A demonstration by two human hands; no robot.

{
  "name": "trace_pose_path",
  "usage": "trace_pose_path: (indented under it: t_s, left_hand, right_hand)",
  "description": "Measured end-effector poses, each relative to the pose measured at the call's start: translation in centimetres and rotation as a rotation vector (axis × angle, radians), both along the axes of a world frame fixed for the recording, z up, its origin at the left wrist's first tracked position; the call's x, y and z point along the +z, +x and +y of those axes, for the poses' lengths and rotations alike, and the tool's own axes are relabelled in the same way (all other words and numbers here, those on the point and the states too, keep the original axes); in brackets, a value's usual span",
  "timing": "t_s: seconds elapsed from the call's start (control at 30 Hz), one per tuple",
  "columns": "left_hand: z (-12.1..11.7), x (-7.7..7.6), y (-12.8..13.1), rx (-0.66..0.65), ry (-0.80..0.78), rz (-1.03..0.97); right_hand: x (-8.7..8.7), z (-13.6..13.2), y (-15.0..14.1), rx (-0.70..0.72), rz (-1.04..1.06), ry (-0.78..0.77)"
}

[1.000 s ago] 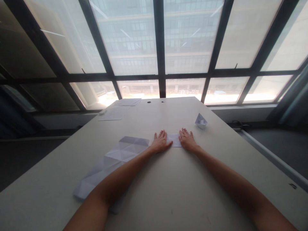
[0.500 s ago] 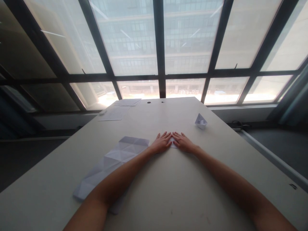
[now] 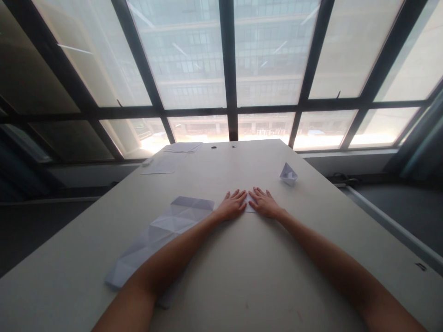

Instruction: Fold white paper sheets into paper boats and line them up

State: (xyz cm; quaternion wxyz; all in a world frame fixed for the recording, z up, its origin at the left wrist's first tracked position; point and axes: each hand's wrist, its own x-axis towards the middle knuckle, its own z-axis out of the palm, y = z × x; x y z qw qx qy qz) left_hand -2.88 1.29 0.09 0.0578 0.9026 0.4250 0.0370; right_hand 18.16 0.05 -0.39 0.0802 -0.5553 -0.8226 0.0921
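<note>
My left hand (image 3: 231, 206) and my right hand (image 3: 263, 204) lie flat side by side near the middle of a pale table (image 3: 242, 276), fingers stretched out and almost touching. Both press down on a small folded white paper (image 3: 249, 205), of which only a sliver shows between them. Both arms reach straight out across the table.
A large creased white sheet (image 3: 162, 233) lies to the left of my left arm. A small folded paper boat (image 3: 288, 174) stands to the far right. Flat sheets (image 3: 166, 162) lie at the far left corner, below tall windows (image 3: 228, 69).
My two hands slid toward each other over the small paper, covering most of it; in the last half second they barely moved.
</note>
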Motion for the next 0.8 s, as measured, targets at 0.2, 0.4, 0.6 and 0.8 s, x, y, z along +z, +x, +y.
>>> trace_pose_path:
  t_s: [0.2,0.4,0.6,0.8]
  left_hand:
    - [-0.1,0.1,0.1,0.002,0.0,0.002]
    - [-0.1,0.3,0.2,0.004,-0.005,0.007]
    - [-0.2,0.5,0.2,0.008,-0.007,0.01]
    - [-0.4,0.5,0.2,0.002,-0.005,0.001]
  right_hand:
    - [-0.1,0.7,0.9,-0.16,-0.024,0.016]
    - [-0.7,1.4,1.8,-0.275,-0.013,0.058]
    - [-0.8,1.5,2.1,-0.292,0.079,0.152]
    - [-0.2,1.0,1.7,0.013,0.162,0.231]
